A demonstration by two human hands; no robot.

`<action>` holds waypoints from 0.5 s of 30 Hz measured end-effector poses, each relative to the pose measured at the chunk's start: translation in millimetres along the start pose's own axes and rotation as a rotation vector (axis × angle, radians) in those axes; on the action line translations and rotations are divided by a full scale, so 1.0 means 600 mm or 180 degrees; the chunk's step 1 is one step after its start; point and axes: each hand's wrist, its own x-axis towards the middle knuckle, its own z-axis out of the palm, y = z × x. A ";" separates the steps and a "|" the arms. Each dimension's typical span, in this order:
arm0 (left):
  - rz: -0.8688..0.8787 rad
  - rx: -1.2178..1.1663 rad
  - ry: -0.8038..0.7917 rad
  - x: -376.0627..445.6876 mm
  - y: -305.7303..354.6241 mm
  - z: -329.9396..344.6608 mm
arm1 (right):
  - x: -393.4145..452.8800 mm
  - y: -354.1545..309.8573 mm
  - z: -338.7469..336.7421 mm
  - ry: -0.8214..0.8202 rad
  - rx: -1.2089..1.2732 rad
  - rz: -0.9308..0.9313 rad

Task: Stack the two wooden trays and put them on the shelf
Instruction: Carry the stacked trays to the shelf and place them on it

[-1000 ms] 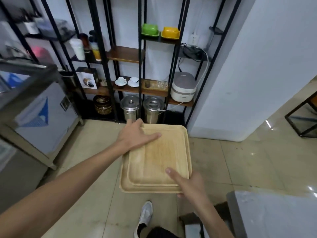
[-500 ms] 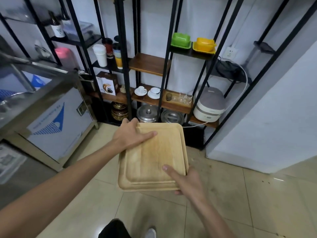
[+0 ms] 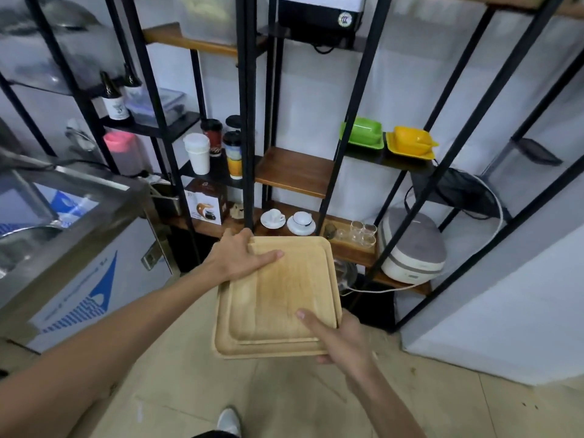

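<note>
Two pale wooden trays (image 3: 278, 295) lie stacked, the smaller one nested on the larger, held level in the air in front of a black metal shelf unit. My left hand (image 3: 237, 259) grips the far left corner, thumb on top. My right hand (image 3: 338, 339) grips the near right corner, thumb on the upper tray. A bare brown wooden shelf board (image 3: 292, 170) sits beyond the trays, above them at mid height.
White cups on saucers (image 3: 287, 219), small glasses (image 3: 361, 232) and a rice cooker (image 3: 410, 248) fill the lower board. Green and yellow dishes (image 3: 388, 139) sit to the right, paper cups (image 3: 215, 150) to the left. A steel counter (image 3: 63, 222) stands left, a white wall (image 3: 505, 295) right.
The stacked trays, held the same way in both hands, have come closer to the shelf unit, which now looms larger and higher in view.
</note>
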 end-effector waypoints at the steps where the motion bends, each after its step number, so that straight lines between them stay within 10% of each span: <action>1: 0.0025 0.0017 -0.0021 0.025 -0.003 -0.016 | 0.018 -0.015 0.013 0.0028 0.0013 -0.0015; 15: 0.0582 0.0122 -0.0398 0.316 0.018 -0.092 | 0.242 -0.127 0.076 0.0590 0.0119 0.0176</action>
